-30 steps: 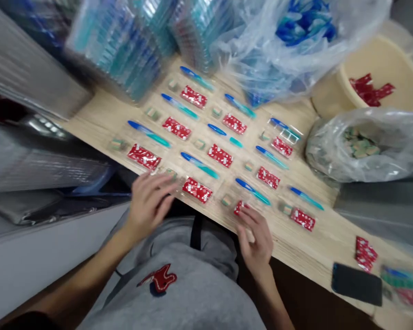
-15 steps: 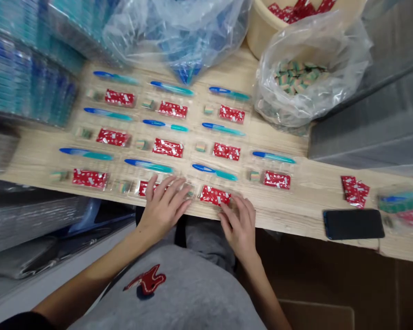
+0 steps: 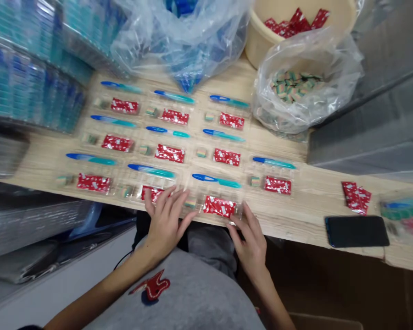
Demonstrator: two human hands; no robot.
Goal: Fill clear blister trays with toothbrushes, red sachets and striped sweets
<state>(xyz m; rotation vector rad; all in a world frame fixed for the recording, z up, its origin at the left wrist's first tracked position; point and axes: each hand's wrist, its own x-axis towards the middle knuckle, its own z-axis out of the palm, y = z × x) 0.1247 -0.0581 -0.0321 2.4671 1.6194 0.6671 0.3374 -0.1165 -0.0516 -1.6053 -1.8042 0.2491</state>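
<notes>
My left hand (image 3: 167, 222) lies with fingers spread over a front-row clear plastic tray, partly covering its red printed packet (image 3: 151, 193). Its thumb reaches the left edge of the neighbouring tray (image 3: 211, 189). That tray holds a blue and teal pen (image 3: 216, 180), a striped eraser (image 3: 190, 201) and a red packet (image 3: 219, 206). At its lower right corner, my right hand (image 3: 249, 238) grips the edge between thumb and fingers. Several like trays, each with pen, eraser and packet, lie in rows beyond.
Filled packs (image 3: 30, 87) are stacked at left. A bag of pens (image 3: 189, 50), a bag of erasers (image 3: 296, 87) and a cream tub (image 3: 261, 34) of red packets stand behind. Grey boxes (image 3: 371, 123) rise at right, near loose packets (image 3: 357, 198) and a phone (image 3: 357, 231).
The tray at my right hand has shifted slightly toward me and to the right, with that hand following. My left hand stays nearly in place; the whole view has tilted a little.
</notes>
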